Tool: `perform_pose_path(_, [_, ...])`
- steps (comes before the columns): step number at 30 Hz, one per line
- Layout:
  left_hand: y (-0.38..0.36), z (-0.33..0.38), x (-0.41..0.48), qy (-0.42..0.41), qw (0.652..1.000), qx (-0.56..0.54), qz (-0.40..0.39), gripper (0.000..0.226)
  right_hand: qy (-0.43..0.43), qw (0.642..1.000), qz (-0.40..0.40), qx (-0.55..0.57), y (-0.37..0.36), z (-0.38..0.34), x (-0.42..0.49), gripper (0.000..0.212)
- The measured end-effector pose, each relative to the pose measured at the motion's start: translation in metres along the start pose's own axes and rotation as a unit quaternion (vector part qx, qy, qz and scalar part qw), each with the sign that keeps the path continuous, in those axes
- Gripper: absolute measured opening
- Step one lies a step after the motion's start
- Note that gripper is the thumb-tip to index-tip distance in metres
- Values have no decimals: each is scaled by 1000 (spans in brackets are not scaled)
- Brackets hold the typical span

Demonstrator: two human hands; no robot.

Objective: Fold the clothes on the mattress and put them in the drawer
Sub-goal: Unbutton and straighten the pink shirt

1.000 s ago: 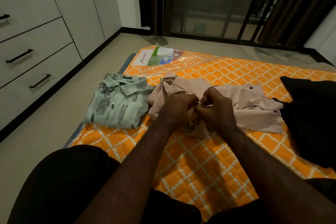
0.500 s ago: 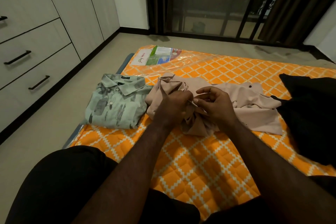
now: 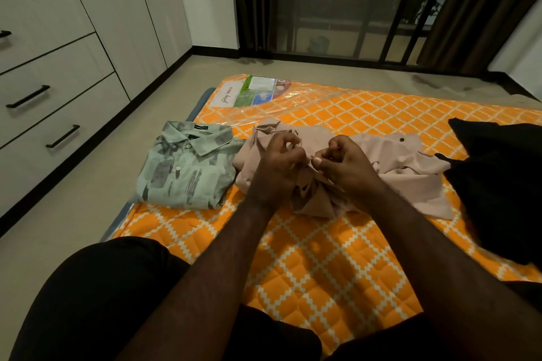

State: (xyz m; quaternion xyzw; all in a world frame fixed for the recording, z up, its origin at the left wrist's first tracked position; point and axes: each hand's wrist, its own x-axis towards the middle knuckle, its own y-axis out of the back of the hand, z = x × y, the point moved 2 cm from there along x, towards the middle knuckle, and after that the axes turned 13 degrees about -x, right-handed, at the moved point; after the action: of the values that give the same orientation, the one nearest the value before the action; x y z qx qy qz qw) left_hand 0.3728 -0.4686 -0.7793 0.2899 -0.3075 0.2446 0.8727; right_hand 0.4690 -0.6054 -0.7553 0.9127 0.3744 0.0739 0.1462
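Observation:
A crumpled beige shirt (image 3: 407,167) lies in the middle of the orange patterned mattress (image 3: 322,258). My left hand (image 3: 275,167) and my right hand (image 3: 349,167) meet over its front, both pinching the fabric close together. To the left lies a folded pale green patterned shirt (image 3: 187,173), collar up. A black garment (image 3: 504,184) is heaped at the right edge. Closed drawers (image 3: 44,114) with black handles line the left wall.
Bare floor runs between the mattress and the drawer unit. A product label under clear plastic (image 3: 252,91) covers the mattress's far end. Dark curtains and a glass door (image 3: 337,3) stand at the back. My legs in black (image 3: 96,296) are at the near edge.
My hands have stayed on the beige shirt, working the fabric between the fingers; the fingers have shifted slightly. The shirts have not moved.

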Motion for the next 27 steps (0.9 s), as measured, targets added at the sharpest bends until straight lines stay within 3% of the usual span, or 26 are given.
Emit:
perform_pose_path(5, [-4, -9, -2, 76, 988, -98, 92, 18, -82, 986, 46, 137, -6, 6, 2, 32])
perform_pose_path(8, [-12, -14, -1, 202, 955, -158, 150, 24, -58, 988, 124, 75, -4, 14, 4, 32])
perform_pose_path(10, [-18, -13, -3, 293, 938, -140, 120, 32, -23, 988, 147, 28, -6, 15, 3, 31])
perform_pose_path(13, [-26, -3, -5, 365, 899, -234, 50, 43, 58, 984, 160, -55, -15, 9, 0, 32])
perform_pose_path(17, [-31, -1, -5, 397, 856, -321, 85, 22, 90, 969, 190, -131, -17, 7, 0, 33])
perform_pose_path(20, [-36, -3, -5, 388, 852, -335, 109, 16, 17, 989, 146, -17, -16, 14, 5, 30])
perform_pose_path(23, [-37, -9, -4, 361, 872, -316, 101, 19, -49, 989, 94, 107, -11, 15, 9, 21])
perform_pose_path(25, [-36, -12, -5, 348, 888, -293, 67, 24, -21, 993, 105, 55, -3, 13, 10, 21])
perform_pose_path(27, [-35, -13, -6, 350, 893, -283, 4, 27, 30, 986, 138, -91, 6, 9, 10, 21])
